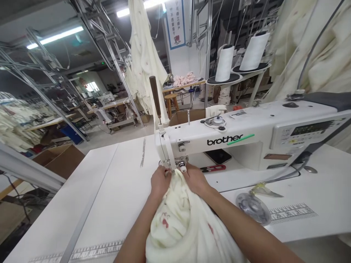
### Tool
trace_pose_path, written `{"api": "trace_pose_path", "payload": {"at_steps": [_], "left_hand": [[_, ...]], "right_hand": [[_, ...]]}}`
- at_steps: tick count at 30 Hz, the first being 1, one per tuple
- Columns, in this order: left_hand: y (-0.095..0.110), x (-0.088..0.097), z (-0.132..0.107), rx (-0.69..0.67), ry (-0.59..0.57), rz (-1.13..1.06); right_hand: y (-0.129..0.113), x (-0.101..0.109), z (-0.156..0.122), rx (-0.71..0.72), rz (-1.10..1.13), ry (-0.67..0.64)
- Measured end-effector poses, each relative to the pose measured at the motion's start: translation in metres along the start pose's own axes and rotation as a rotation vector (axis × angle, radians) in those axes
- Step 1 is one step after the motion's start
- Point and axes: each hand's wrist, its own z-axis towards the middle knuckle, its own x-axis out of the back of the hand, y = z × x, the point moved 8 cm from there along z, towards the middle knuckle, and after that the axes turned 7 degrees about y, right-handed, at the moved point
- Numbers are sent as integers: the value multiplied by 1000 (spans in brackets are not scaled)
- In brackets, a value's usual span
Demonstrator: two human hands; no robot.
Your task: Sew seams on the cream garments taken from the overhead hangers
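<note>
Both hands (160, 181) (196, 179) flank the cream fabric (178, 204) bunched between them.

Cream fabric (178, 204) with red motifs is bunched up to the needle of a white Brother lockstitch sewing machine (255, 122), flanked closely by the left hand (161, 179) and right hand (196, 179). Red-handled thread snips (218, 168) and a smartphone (219, 156) are laid beneath the arm; white thread cones (225, 65) are racked behind.

Ceiling tubes (55, 38) glare white; far left dim, soft; edges stretched.
</note>
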Motion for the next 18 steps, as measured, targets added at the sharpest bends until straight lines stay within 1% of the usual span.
{"api": "trace_pose_path", "payload": {"at_steps": [7, 11, 15, 18], "left_hand": [[-1, 1, -1, -1, -40, -71], [-1, -1, -1, -7, -65, -104], [0, 3, -4, -2, -15, -105], [3, 7, -8, 8, 36, -98]], "right_hand": [[1, -1, 0, -26, 26, -15], [3, -1, 1, -21, 77, -38], [5, -3, 1, 15, 160, -84], [7, -7, 2, 31, 167, -97]]}}
